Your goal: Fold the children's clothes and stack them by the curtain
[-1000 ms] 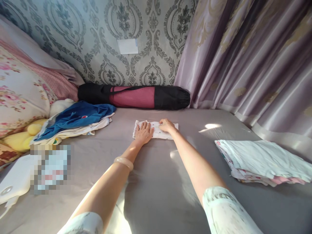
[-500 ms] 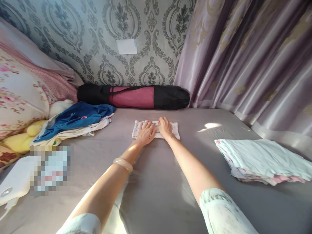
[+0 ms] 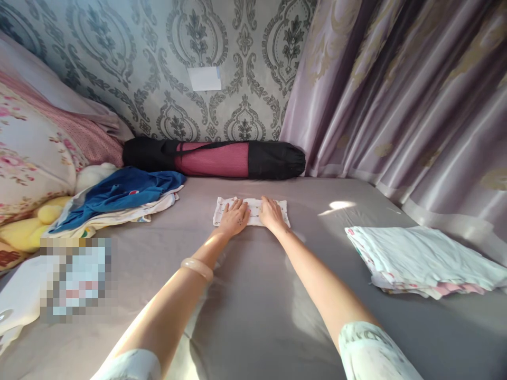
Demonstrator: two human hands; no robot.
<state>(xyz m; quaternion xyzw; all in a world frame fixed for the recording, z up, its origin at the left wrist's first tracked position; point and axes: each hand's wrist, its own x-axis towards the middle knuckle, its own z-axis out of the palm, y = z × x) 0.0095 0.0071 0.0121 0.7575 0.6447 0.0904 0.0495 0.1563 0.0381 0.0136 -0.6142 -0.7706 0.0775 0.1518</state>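
Folded white cloth (image 3: 254, 215): laid flat in the middle of the bed, long side running left to right; printed with small dark marks; somewhat uneven along the left end; under both hands.
Left hand (image 3: 235, 216): palm down on the left part of the cloth, with fingers (image 3: 236, 207) loosely spread and unclenched; pressing rather than gripping, by appearance.
Right hand (image 3: 271, 212): palm down on the right part, near the right end, with fingers stretched forward and fairly close together; no fabric visibly gripped; thumb contact too small to judge.
Gap between hands: narrow, with printed fabric showing flat.
Smoothing, as judged: best done with left palm planted lightly as anchor and right palm drawn outward to the right end, then the reverse for the uneven left end. Press evenly; avoid dragging the top layer off the layers below. Square the corners last, with fingertips only.
Bed sheet (image 3: 253, 295): grey, mostly smooth beneath the cloth; likely to ruck up under heavy sideways force, so best worked with light pressure.
Stack of folded clothes (image 3: 428, 258): on the bed to the right, well apart from the cloth; pale mint on top, pink showing at the lower edge.
Blue garment (image 3: 127, 192): to the left, lying loosely over paler fabric.
Mat bag (image 3: 214, 159): black and dark pink, lying against the wall beyond the cloth, not touching it.
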